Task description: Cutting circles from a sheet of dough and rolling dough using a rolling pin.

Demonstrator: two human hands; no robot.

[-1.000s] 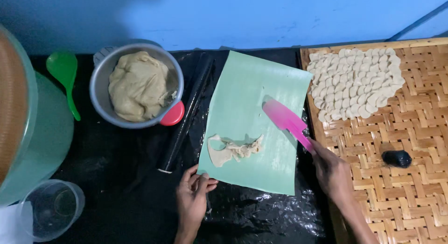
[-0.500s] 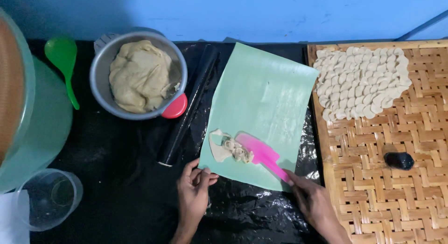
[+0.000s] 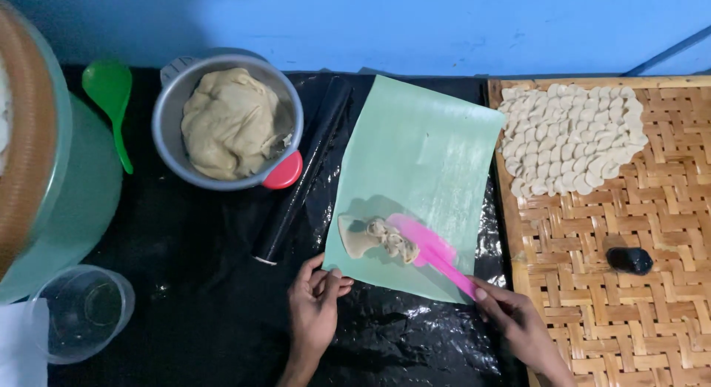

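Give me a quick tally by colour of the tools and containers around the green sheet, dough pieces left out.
Pink: 1, the scraper in the right hand.
Green: 2, the spoon and the big tub.
Black: 2, the rolling pin and the small lump on the woven tray.
Metal: 1, the dough bowl.
Clear: 1, the cup.
Total: 7.

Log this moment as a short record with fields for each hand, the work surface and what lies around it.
left hand: fingertips press the near edge of the green sheet
right hand: holds the pink scraper
scraper blade: against the dough scraps gathered on the sheet
left side: metal bowl holding a dough lump, green spoon, black rolling pin, clear cup
right side: woven tray with cut dough pieces and a small black object
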